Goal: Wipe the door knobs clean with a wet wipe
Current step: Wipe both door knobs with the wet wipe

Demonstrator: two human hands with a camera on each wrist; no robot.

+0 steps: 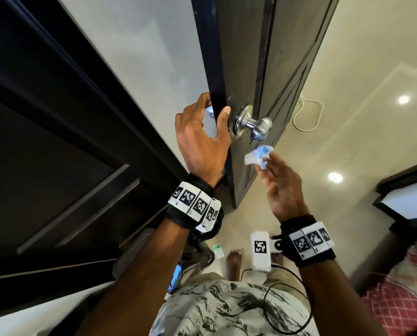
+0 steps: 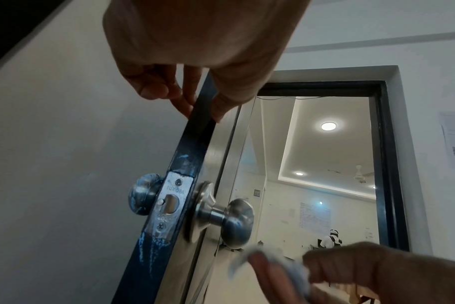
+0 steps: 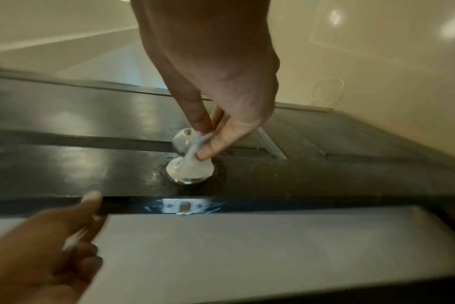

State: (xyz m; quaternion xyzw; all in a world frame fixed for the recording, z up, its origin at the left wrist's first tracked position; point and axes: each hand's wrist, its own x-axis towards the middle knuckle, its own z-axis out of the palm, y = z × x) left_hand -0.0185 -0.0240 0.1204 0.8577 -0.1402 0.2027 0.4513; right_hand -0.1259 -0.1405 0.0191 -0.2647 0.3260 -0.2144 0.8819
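Two metal door knobs (image 2: 238,221) sit on opposite faces of the dark door (image 1: 270,57), joined through its edge at the latch plate (image 2: 170,203). The near knob lies just above and beyond the right hand (image 1: 284,187); the far knob (image 2: 142,197) lies just below the left hand's fingers. Blue smears show on both knobs and on the door edge. Each knob appears rigid, smooth and likely slippery when wet; wrap the wipe around the round head and narrow neck rather than pressing one face.

The wet wipe (image 1: 258,157) is crumpled, soft and light, already stained blue. The right hand pinches it between thumb and fingertips, close to the near knob; whether it touches cannot be told.

The left hand (image 1: 202,139) grips the door edge, thumb on the near face, fingers on the far side, steadying the door.

A white cable (image 1: 308,115) lies on the floor beyond the right hand, well clear. The door may swing if released.
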